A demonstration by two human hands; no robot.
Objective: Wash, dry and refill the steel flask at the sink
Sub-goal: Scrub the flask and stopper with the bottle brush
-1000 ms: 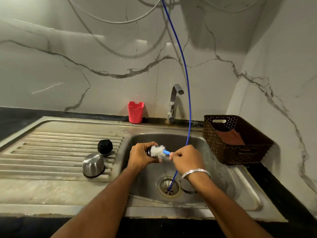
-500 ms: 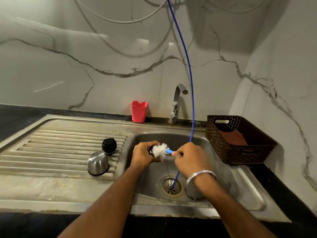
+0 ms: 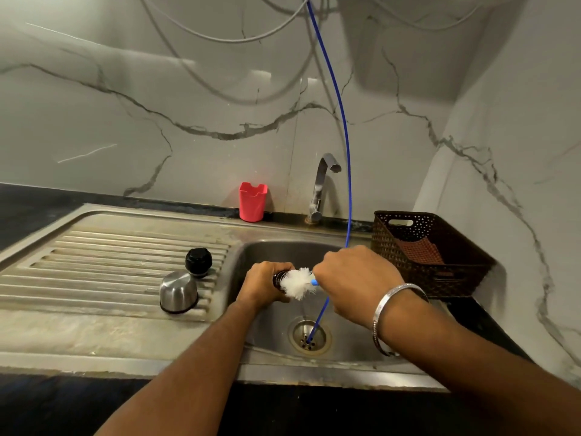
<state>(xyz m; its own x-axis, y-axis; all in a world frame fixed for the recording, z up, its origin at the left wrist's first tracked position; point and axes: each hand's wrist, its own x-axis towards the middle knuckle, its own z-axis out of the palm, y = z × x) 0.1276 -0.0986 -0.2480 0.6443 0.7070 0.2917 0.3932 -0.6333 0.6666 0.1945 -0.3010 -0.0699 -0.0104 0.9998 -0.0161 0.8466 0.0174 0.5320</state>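
Over the sink basin (image 3: 276,253), my left hand (image 3: 262,287) grips the flask (image 3: 278,279), which lies sideways; only its dark mouth shows past my fingers. My right hand (image 3: 353,278) holds the blue handle of a white bristle brush (image 3: 298,283), whose head sits at the flask's mouth. A thin stream of water falls below the brush toward the drain (image 3: 309,338). On the ribbed drainboard (image 3: 94,269) to the left stand the steel cup lid (image 3: 178,292), upside down, and the black stopper (image 3: 198,262).
A steel tap (image 3: 322,187) stands behind the basin, with a red plastic holder (image 3: 252,201) to its left. A thin blue hose (image 3: 344,136) hangs from above into the drain. A dark woven basket (image 3: 430,250) with a reddish cloth sits on the right counter.
My hands stay together over the basin with the brush at the flask's mouth. The view has shifted slightly; my right wrist has risen a little.
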